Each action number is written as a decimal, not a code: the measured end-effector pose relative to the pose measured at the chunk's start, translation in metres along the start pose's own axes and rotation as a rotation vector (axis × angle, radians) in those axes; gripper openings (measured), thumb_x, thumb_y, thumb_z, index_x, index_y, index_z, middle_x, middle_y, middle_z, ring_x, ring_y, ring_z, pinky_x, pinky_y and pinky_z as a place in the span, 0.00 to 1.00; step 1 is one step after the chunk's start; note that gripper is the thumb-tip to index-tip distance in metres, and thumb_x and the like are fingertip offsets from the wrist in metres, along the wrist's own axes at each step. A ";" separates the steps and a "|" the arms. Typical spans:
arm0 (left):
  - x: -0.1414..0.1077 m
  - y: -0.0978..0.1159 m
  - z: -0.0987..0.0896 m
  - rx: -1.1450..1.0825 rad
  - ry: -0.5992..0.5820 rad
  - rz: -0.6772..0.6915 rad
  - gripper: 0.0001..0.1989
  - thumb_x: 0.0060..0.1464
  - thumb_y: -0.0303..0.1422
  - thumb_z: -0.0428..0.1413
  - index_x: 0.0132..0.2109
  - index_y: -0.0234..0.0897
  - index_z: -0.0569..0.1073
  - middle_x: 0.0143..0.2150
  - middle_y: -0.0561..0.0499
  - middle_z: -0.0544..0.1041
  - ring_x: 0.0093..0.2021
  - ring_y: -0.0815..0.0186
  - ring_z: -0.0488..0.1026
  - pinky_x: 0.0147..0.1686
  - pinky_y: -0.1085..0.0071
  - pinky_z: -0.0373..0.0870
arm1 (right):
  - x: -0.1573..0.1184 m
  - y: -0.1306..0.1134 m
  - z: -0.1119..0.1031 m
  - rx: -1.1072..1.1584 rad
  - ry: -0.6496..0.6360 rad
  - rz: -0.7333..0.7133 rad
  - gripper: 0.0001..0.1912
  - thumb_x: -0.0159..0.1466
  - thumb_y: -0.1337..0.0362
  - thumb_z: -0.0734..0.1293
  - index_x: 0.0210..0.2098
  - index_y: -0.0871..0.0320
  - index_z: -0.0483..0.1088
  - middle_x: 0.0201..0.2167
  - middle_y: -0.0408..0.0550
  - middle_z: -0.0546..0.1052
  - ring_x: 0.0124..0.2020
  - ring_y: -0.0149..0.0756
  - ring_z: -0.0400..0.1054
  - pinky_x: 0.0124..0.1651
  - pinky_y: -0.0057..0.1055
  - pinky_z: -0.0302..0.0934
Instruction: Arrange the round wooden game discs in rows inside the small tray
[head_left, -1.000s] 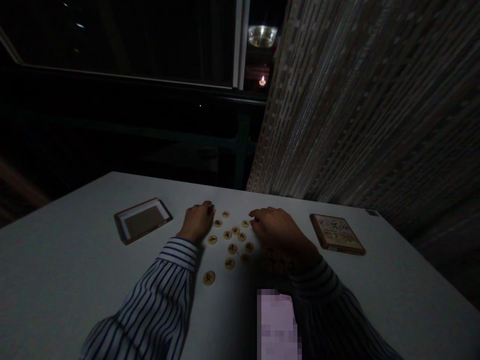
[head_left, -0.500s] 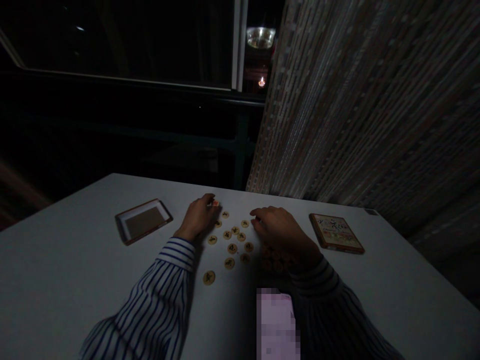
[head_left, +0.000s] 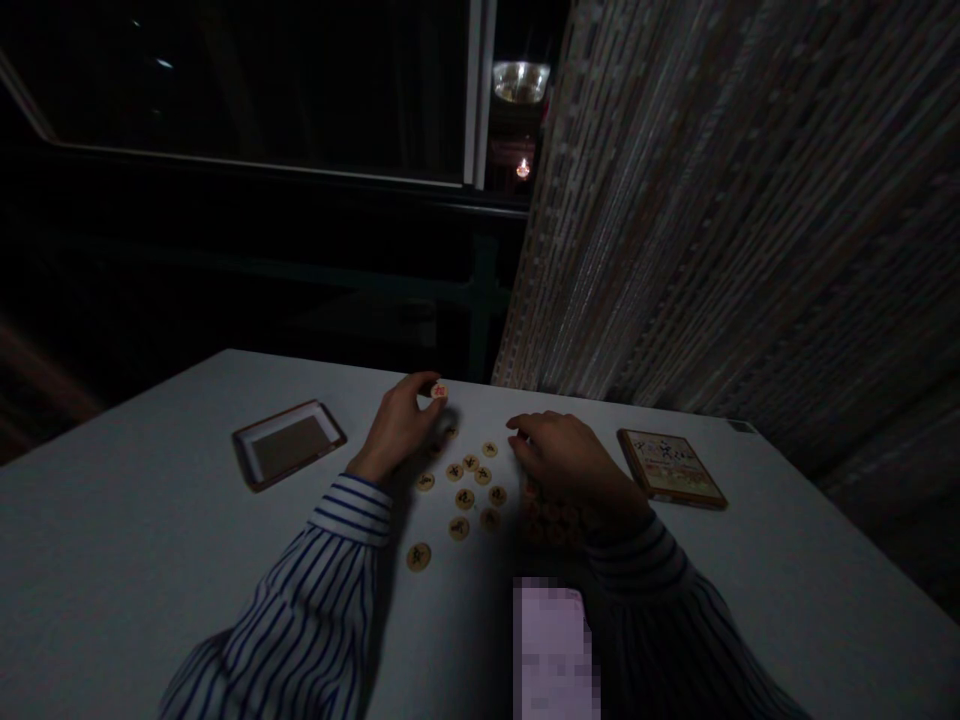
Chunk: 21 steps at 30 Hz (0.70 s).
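Note:
Between the thumb and fingers of my left hand (head_left: 396,428) is a red-marked Chinese chess piece (head_left: 439,392), its face toward me, raised above the far part of the table. My right hand (head_left: 570,455) hovers loosely curved, thumb and forefinger apart, with nothing visible between them. Just left of its fingertips lies a black-marked chess piece (head_left: 490,449). Several more black-marked pieces, such as one chess piece (head_left: 418,556) nearest me, are scattered between my arms. Under my right wrist, in shadow, sits a cluster of red-marked chess pieces (head_left: 553,532), partly hidden by the hand.
An open shallow box tray (head_left: 289,443) lies on the left of the white table (head_left: 135,540). To the right is a decorated box lid (head_left: 671,465). A blurred-out phone-like screen (head_left: 553,650) is at the front. A string curtain (head_left: 675,200) hangs beyond the table.
My left hand has lifted the red-marked piece up and slightly to the right, turning its face into view. My right hand has barely shifted. The pieces on the table stay put.

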<state>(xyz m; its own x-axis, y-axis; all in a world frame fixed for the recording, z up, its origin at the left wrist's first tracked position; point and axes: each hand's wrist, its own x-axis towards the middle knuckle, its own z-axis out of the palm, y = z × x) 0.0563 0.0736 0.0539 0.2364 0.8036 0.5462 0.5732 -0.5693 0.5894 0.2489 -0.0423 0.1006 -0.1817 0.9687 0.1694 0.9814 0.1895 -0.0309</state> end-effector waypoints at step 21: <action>-0.008 0.051 -0.005 -0.163 -0.083 0.133 0.18 0.52 0.39 0.51 0.48 0.35 0.69 0.42 0.47 0.74 0.42 0.64 0.71 0.43 0.67 0.67 | -0.011 0.004 -0.017 0.010 0.065 0.044 0.18 0.64 0.60 0.54 0.49 0.57 0.66 0.43 0.49 0.74 0.45 0.36 0.66 0.47 0.31 0.55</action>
<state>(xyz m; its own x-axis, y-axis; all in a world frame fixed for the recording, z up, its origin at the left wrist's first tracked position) 0.0792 0.0374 0.0826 0.3693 0.7275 0.5783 0.4002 -0.6861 0.6075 0.2555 -0.0549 0.1152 -0.1340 0.9636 0.2314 0.9876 0.1492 -0.0491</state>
